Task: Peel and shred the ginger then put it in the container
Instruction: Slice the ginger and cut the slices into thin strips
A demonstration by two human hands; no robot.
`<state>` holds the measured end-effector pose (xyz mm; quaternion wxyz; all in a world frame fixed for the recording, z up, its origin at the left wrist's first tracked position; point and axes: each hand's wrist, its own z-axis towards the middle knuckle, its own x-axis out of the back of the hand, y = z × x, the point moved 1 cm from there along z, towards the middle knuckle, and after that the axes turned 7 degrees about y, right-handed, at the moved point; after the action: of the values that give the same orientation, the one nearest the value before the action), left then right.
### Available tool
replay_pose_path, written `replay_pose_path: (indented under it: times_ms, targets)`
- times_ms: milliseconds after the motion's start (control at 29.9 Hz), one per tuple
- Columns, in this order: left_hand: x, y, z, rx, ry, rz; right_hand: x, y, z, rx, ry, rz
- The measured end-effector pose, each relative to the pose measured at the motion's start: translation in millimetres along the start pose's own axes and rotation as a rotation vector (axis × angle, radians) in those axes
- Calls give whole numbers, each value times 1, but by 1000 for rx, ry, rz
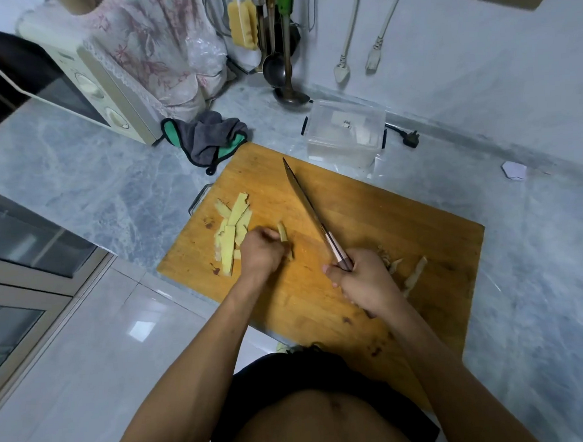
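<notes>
**Ginger slicing under way; shredding not complete, container unfilled**

A wooden cutting board (pixel 368 223) lies on the marble counter (pixel 78 171). The left hand (pixel 263 252) is curled around a small piece of ginger (pixel 283 236) near the middle of the board, pinning it down with the fingers tucked under. The right hand (pixel 362 279) is closed firmly around the handle of a knife (pixel 308 206); the blade runs away to the far left, just to the right of the held piece and apparently clear of it, though the view does not settle whether the edge touches the board.

To the left of the left hand lies a loose pile of pale yellow ginger slices (pixel 233 229). Brownish peel scraps (pixel 413 275) lie to the right of the right hand. The clear plastic container (pixel 344 133) stands on the counter just beyond the board's far edge; it looks to hold no ginger. A grey and green cloth (pixel 208 140) lies beyond the board's far left corner.

Assessment: peeling appears finished, and the work in hand is cutting the ginger down into slices. Fine shreds are not yet visible. The next move calls for bringing the blade across to the held piece with the left fingertips kept back, then stacking the slices for cutting into strips before transfer to the container.
</notes>
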<state>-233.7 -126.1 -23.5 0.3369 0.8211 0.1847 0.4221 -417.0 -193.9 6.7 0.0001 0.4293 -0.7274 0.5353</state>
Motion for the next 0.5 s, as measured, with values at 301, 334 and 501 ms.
replay_pose_path:
  times_ms: [301,334,501]
  targets:
    - [30,-37,-4,-172,258,233,-3,10,1,-32,-12,18]
    - [33,-39,-1,-165,287,281,-4,9,1,-29,-12,15]
    - [27,-24,-1,-59,286,385,-8,9,2,-26,-22,13]
